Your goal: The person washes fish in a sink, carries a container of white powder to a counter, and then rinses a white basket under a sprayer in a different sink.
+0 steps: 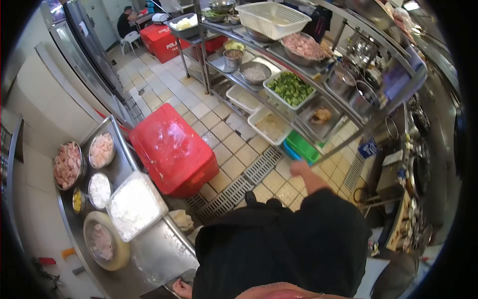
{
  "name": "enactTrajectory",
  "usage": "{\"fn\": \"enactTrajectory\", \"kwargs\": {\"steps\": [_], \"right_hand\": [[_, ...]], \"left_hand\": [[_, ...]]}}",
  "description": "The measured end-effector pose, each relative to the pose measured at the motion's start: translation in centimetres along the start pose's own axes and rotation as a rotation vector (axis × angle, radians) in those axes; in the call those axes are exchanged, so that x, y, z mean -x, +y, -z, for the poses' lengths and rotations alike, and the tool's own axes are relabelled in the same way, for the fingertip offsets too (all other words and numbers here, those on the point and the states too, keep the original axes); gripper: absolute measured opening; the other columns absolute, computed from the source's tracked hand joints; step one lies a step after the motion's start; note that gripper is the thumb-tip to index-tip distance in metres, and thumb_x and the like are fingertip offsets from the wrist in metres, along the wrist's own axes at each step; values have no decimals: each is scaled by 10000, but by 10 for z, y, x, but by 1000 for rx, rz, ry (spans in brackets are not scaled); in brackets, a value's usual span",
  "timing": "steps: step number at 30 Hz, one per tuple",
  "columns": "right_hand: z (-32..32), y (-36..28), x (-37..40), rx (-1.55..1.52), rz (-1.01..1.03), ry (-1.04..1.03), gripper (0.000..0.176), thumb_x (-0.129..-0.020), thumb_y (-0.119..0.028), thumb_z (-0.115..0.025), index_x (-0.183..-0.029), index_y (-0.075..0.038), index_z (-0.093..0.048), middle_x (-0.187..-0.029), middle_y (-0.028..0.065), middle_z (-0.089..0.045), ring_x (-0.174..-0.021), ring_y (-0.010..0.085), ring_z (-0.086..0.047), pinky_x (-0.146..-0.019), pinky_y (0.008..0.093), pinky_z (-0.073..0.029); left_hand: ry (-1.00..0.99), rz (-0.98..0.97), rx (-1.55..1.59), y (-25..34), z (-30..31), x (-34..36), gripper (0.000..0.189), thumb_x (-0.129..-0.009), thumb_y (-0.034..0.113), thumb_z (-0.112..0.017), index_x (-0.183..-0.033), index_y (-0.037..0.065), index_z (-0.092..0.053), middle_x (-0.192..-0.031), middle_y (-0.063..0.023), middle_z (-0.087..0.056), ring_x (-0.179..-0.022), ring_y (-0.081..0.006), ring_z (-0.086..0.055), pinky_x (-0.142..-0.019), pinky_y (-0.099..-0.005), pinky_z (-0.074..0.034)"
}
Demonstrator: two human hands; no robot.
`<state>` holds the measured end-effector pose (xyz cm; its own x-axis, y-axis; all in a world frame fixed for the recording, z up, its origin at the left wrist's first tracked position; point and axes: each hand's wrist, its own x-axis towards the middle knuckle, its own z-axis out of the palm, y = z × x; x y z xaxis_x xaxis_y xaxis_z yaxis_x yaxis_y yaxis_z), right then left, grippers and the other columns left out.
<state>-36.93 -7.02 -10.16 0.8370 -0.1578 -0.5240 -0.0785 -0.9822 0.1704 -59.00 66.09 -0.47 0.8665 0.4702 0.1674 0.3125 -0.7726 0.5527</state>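
At the bottom edge of the view, my left hand (183, 288) is beside the near edge of the steel counter (157, 259). Its fingers look loosely curled, but they are too small and partly hidden to tell their grip. My right hand (299, 168) is stretched forward over the tiled floor, looking closed like a fist, with nothing visible in it. Behind it, low by the shelf rack, is a green tub (302, 147). On the counter are a container of white powder (133, 207), a bowl of white powder (100, 190) and a bowl of raw meat (102, 241).
A large red cooler box (172, 152) stands beside the counter. Ahead, a steel rack (239, 42) carries trays, including chopped green vegetables (290, 89) and raw meat (304, 47). Floor drain grates (234, 192) cross the tiles. A seated person (125, 22) is far back.
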Motion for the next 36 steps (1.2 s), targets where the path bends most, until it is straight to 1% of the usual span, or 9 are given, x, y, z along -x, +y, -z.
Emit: {"fn": "enactTrajectory", "kwargs": {"steps": [1,4,7,10,14,18,24,27,36], "right_hand": [[-33,27,1,-119,204,-62,188,-705,-193,-573,-766,-80,-710,-894,153,-671,-868,262,-646,-738,400,-493],[-111,54,48,-662,-612,-188,212,-687,-170,-656,-854,-44,-691,-901,157,-669,-844,270,-652,-730,412,-504],[-125,68,59,-1184,-496,-538,409,-746,-345,-689,-1041,-65,-650,-985,113,-656,-902,220,-632,-639,364,-533],[-128,79,-16,-580,-90,-448,371,-779,-340,-637,-1001,-43,-639,-756,117,-629,-742,229,-611,-647,402,-494],[141,70,-38,-1695,-199,223,251,-847,-260,-555,-861,-11,-583,-718,64,-591,-580,180,-523,-558,309,-443],[319,117,-98,-1251,30,954,421,-805,-243,-651,-1123,12,-546,-1087,165,-592,-1011,244,-572,-785,336,-485],[519,165,-143,-851,94,1410,486,-735,-240,-712,-1135,-21,-544,-1260,182,-436,-1050,284,-542,-796,364,-504],[536,197,-203,-387,-162,1392,554,-724,-266,-714,-1194,-41,-527,-1241,185,-458,-1083,313,-504,-880,391,-450],[546,184,-241,-577,-179,1414,267,-634,-161,-773,-726,-5,-576,-747,127,-520,-672,309,-528,-586,390,-419]], "left_hand": [[-13,-21,-4,13,-10,-8,207,-796,42,-541,-999,6,-545,-1063,-176,-463,-952,-308,-488,-813,-391,-405],[-77,-101,-6,53,-44,-31,191,-783,39,-550,-970,5,-561,-1026,-182,-478,-922,-319,-499,-787,-396,-412],[-165,-229,17,99,-94,-54,176,-769,36,-558,-941,3,-578,-989,-187,-494,-893,-331,-511,-760,-402,-420],[-284,-399,82,149,-151,-85,162,-756,33,-567,-912,1,-595,-952,-192,-509,-863,-342,-522,-734,-407,-427],[-471,-161,207,202,-226,-119,168,-762,36,-588,-923,-4,-613,-865,-169,-584,-792,-297,-579,-728,-368,-458],[-691,-67,328,211,-283,-156,215,-770,67,-616,-969,-15,-621,-872,-156,-637,-788,-228,-613,-716,-330,-481],[-946,274,192,248,-323,-184,208,-778,60,-600,-958,-40,-626,-862,-142,-662,-778,-208,-629,-726,-307,-490],[-1081,156,60,160,-400,-181,196,-798,105,-580,-933,-27,-637,-781,-109,-653,-680,-188,-617,-631,-302,-491],[-1150,275,186,275,-504,-334,200,-822,138,-571,-940,-14,-625,-711,-65,-608,-594,-158,-553,-546,-281,-443]]}}
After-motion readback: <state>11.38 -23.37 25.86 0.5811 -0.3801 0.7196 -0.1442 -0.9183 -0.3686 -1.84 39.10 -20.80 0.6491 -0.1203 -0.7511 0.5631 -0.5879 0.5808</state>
